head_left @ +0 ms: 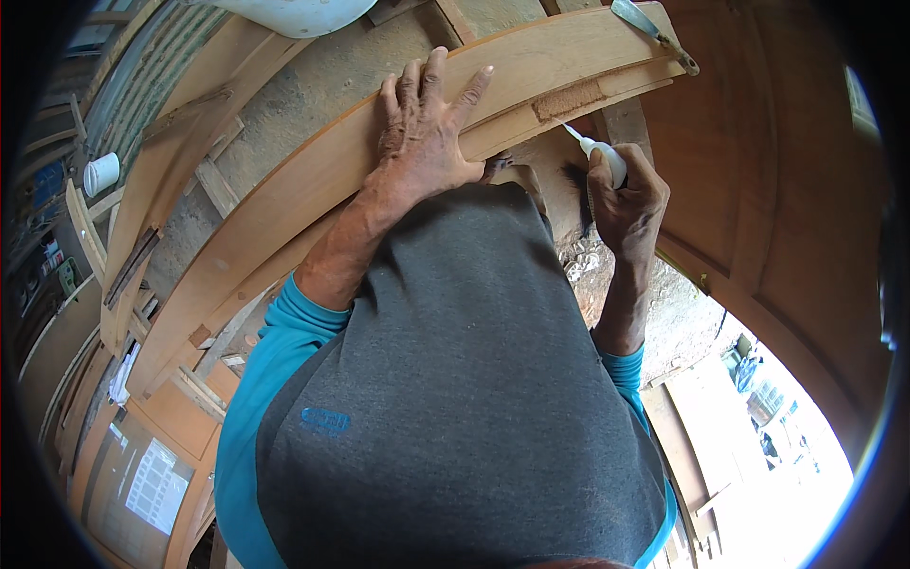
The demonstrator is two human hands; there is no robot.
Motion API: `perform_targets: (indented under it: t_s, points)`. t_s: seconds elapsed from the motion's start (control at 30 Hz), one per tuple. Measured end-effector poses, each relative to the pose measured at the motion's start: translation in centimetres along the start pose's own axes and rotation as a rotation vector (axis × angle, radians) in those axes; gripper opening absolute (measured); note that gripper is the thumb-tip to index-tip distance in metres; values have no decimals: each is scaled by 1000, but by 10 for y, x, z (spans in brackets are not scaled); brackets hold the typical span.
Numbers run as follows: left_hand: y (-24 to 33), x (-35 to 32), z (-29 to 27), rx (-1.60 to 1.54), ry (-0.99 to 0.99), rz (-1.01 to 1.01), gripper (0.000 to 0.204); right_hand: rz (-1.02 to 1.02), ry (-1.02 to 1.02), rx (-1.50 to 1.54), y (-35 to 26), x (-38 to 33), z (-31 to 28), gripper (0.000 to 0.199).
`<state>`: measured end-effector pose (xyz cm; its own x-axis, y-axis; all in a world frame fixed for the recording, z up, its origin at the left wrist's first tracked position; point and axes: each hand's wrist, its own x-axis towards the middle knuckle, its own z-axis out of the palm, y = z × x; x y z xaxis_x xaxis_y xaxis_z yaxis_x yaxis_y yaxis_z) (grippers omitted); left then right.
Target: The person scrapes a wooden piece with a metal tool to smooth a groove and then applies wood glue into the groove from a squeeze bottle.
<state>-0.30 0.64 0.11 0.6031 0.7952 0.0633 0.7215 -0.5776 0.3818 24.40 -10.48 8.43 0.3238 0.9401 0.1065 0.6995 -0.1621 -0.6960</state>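
Observation:
A long wooden door panel or board point(322, 152) stretches across in front of me, bending with the lens. My left hand point(422, 128) lies flat on it, fingers spread, with nothing in its grasp. In my right hand point(627, 204) is a small white squeeze bottle point(607, 163) with a narrow pointed nozzle. The nozzle tip points at the board's near edge, close to a rough, brownish recess point(569, 100). Whether the tip touches the wood, I cannot tell. A putty knife point(654, 36) rests on the board's far right end.
A large brown wooden panel point(758, 142) stands on the right. At the top left is a white basin-like container point(294, 14). A white cup point(101, 174) sits among wooden pieces at left. A paper sheet point(157, 486) lies at lower left. Planks point(687, 455) lie lower right.

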Motion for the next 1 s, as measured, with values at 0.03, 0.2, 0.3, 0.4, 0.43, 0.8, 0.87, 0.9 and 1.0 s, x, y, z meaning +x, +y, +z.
perform_targets:
  t_s: [0.03, 0.2, 0.3, 0.4, 0.43, 0.8, 0.87, 0.9, 1.0]
  points:
    - [0, 0, 0, 1, 1, 2, 130, -2, -2, 3, 0, -1, 0, 18]
    - [0, -1, 1, -2, -4, -1, 130, 12, 3, 0, -2, -2, 1, 18]
    - [-1, -1, 3, -3, 5, 3, 131, 4, 21, -14, 3, -1, 1, 18]
    - [-1, -1, 2, 0, 2, -1, 131, 14, 36, 0, 3, -1, 0, 18]
    - [0, 0, 2, 2, -2, -4, 131, 21, 41, 10, 2, -1, -1, 18]
    - [1, 0, 0, 5, -19, -12, 131, 34, 69, 4, 8, -1, -3, 18]
    - [1, 0, -1, 6, -21, -13, 131, 38, 74, 2, 9, 0, -3, 18]
    - [1, 0, -2, 8, -26, -14, 131, 41, 78, 2, 10, 0, -3, 18]
    - [1, 0, -2, 15, -31, -10, 131, 63, 88, 7, 12, 1, -3, 18]
